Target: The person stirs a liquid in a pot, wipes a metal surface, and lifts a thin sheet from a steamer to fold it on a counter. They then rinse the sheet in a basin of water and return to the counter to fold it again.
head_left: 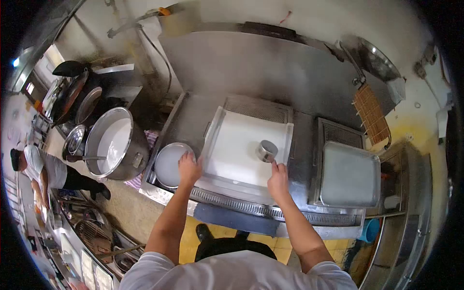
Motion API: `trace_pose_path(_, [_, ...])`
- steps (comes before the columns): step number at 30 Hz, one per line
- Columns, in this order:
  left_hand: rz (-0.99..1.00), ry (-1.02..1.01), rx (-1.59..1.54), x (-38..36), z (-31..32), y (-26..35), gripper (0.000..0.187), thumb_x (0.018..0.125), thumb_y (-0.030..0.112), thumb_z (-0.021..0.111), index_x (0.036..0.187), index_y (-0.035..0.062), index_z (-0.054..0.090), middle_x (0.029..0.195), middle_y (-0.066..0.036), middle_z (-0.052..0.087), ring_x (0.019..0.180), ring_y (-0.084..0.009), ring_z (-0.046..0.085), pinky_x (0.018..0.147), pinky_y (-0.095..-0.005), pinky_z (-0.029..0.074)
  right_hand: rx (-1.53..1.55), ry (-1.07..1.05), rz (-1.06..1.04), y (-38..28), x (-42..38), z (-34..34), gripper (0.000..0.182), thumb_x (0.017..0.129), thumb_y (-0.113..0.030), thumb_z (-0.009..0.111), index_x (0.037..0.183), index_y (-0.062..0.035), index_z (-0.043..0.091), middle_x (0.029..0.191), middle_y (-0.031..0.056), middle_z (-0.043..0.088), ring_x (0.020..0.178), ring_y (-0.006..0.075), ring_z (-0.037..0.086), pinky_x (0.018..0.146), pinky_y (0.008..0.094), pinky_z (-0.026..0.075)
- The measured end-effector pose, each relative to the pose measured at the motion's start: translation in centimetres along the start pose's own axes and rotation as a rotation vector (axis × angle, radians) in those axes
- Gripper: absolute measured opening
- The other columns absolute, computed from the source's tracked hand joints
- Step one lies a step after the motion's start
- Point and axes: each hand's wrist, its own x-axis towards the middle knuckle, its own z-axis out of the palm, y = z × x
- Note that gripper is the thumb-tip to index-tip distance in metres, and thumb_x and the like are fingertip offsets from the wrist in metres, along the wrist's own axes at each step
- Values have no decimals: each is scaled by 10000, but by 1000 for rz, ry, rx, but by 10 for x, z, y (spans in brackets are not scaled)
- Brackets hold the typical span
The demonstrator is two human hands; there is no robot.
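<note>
My right hand (278,181) is closed round the handle of a small metal ladle (267,152). The ladle's round cup is above a rectangular tray (220,126) lined with a smooth white sheet or layer (241,140). My left hand (190,169) is at the right rim of a round metal pan (168,164) holding something whitish, its fingers curled over the edge. This pan stands left of the tray on a steel worktop (193,111).
To the left stands a deep pot (137,145) of white liquid with a utensil in it. On the right sits another rectangular tray (350,176) with a pale surface. A woven rack (371,113) hangs on the wall. Another person (46,166) stands far left.
</note>
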Motion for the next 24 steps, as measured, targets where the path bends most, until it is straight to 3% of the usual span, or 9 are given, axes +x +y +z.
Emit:
trace_pose_path(4, [-79,69,-37,8,3,-68,466,941,377,617,1263,41,630,1386,-259,556,1310,-433,496,1099,-541,380,1,98,20,-13,-7,20,580,741,108,542,1318,73,595,1029,213,581,1040,390,555,927,448,468])
trace_pose_path(7, [-123,-105,212,-1,6,-111,426,929,322,616,1259,53,640,1392,-240,560,1310,-445,497,1094,-535,391,44,101,53,-43,-14,17,568,749,113,532,1313,80,596,995,207,583,1011,380,570,905,441,477])
trace_pose_path(8, [-90,-147,298,-7,9,-125,370,910,282,622,1209,75,687,1314,-203,630,1283,-419,538,1093,-525,400,48,114,47,-49,-17,23,564,750,116,530,1309,82,596,988,205,584,1001,377,576,895,438,482])
trace_pose_path(11, [-118,-587,241,0,12,-157,288,890,263,635,1087,89,753,1210,-163,693,1235,-370,591,1071,-503,421,89,89,89,-82,-31,22,521,773,99,547,1290,92,607,978,205,587,992,377,574,892,429,481])
trace_pose_path(15, [0,-428,133,-25,-22,-152,192,843,248,685,930,112,789,1114,-140,722,1163,-324,632,1037,-485,444,170,74,137,-122,-46,22,500,786,107,536,1274,63,632,943,192,608,928,372,606,847,434,499])
trace_pose_path(17, [90,-394,164,-30,-39,-151,156,816,249,710,880,133,792,1104,-135,721,1132,-323,638,1017,-481,454,230,58,123,-141,-50,27,516,786,125,513,1279,46,639,930,170,650,879,325,643,818,400,518])
trace_pose_path(21, [169,39,-168,-57,-44,-159,63,764,189,741,804,162,782,1159,-117,702,1104,-351,625,992,-490,462,531,-35,192,-166,-48,76,450,819,109,536,1248,48,657,900,102,687,822,217,659,768,343,530])
trace_pose_path(22, [162,-37,-186,-60,-53,-158,102,705,136,787,805,115,779,1165,-194,702,1146,-378,624,1003,-476,489,594,-150,206,-212,-48,49,403,839,99,557,1219,34,675,903,69,676,792,154,618,714,308,514])
trace_pose_path(24, [168,-35,-258,-78,-64,-154,73,737,133,765,809,122,771,1205,-180,681,1141,-376,616,1000,-479,481,760,-305,332,-227,-39,76,391,836,101,565,1198,18,688,889,69,671,763,144,601,668,288,494])
